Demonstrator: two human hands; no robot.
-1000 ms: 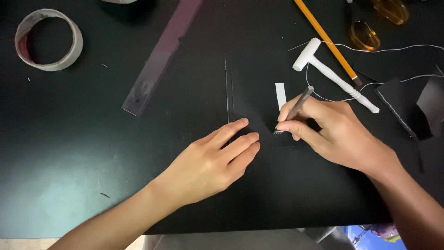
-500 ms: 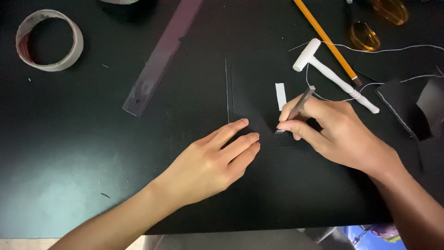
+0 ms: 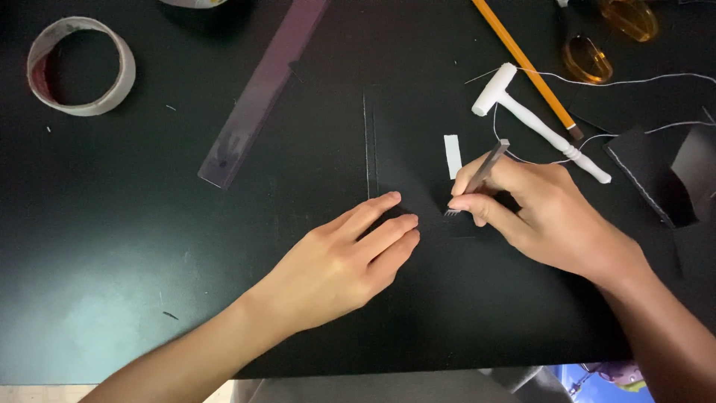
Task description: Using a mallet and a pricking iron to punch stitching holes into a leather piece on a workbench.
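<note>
Black mat [image 3: 149, 246]: left hand [image 3: 335, 261] flat, fingers together, pressing black sheet [image 3: 418, 157]; right hand [image 3: 544, 216] pinched on pronged chisel [image 3: 477, 179], teeth touching sheet, white mallet [image 3: 537, 127] near

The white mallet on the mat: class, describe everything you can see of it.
The white mallet looks like plastic or painted wood, with a short cylindrical head at its upper-left end and a slim turned handle running down-right. It lies flat on the dark mat, beside a yellow pencil. White thread trails over it. Neither hand touches it.
</note>
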